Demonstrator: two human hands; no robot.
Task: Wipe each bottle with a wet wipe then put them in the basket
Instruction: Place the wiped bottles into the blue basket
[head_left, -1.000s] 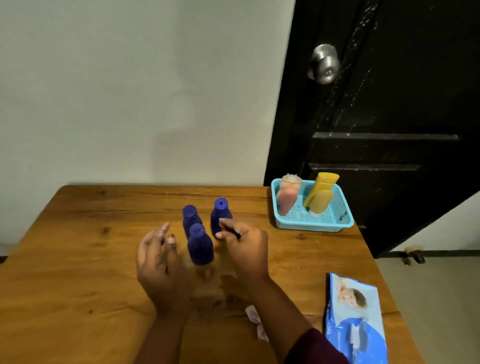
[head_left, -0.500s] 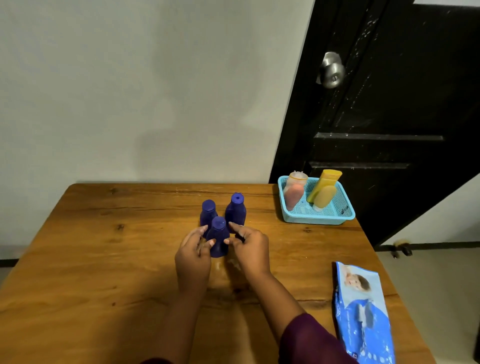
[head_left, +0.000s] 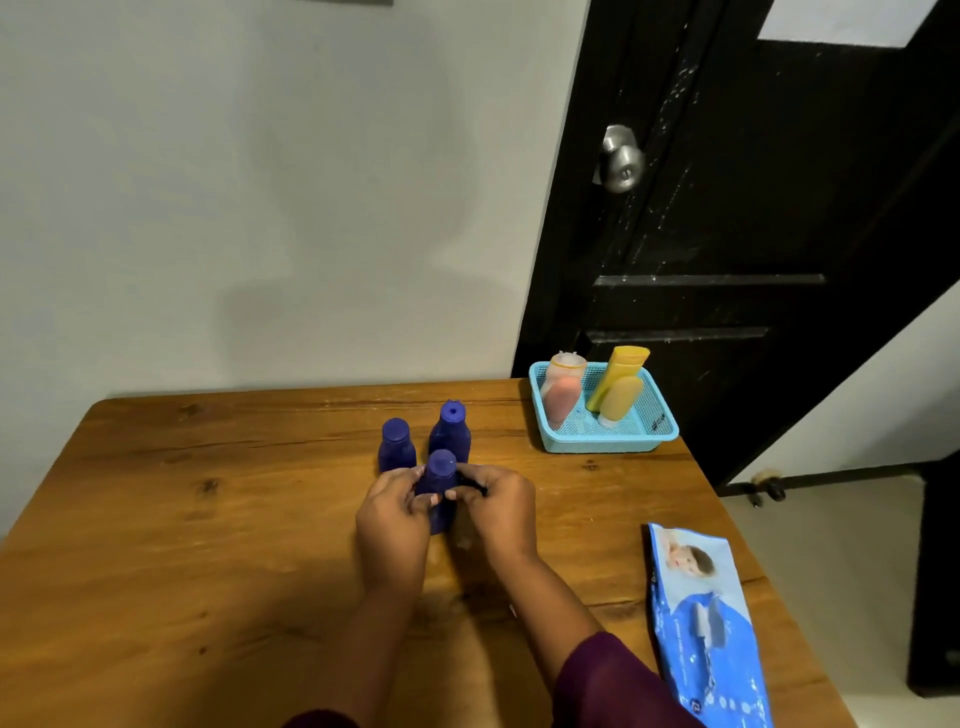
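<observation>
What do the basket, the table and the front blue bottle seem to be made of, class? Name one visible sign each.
The basket looks like moulded plastic: uniform turquoise, fine mesh walls. The table is wood, glossy varnished: grain, knots and soft reflections. The front blue bottle is probably opaque plastic, satin finish: even colour, dull sheen.

Just beyond left hand (head_left: 392, 525) and right hand (head_left: 501, 512), left rear bottle (head_left: 396, 447) and right rear bottle (head_left: 450, 428) obstruct forward reach. Bare table (head_left: 208, 519) extends leftward; rightward, a bare strip separates wipes pack (head_left: 701, 623) from basket (head_left: 613, 444).
</observation>
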